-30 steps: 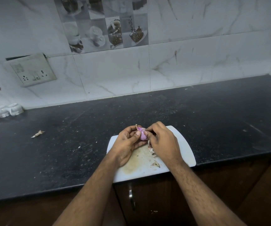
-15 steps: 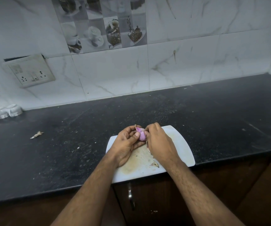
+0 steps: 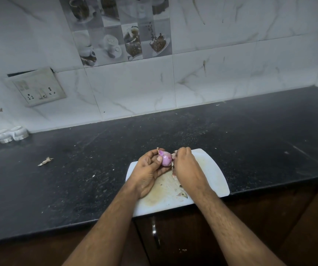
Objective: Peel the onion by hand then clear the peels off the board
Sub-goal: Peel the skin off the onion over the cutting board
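Held above the white rectangular plastic board [image 3: 213,169]: small purple half-bared onion [image 3: 166,159], cradled in left hand [image 3: 149,172]. Pinched in right hand [image 3: 188,166]: a papery skin strip. Loose peel scrap [image 3: 182,194] lying on board; clearing not begun.

Board [image 3: 211,169] at counter [image 3: 77,179] front edge, peel scrap [image 3: 45,161] far left.
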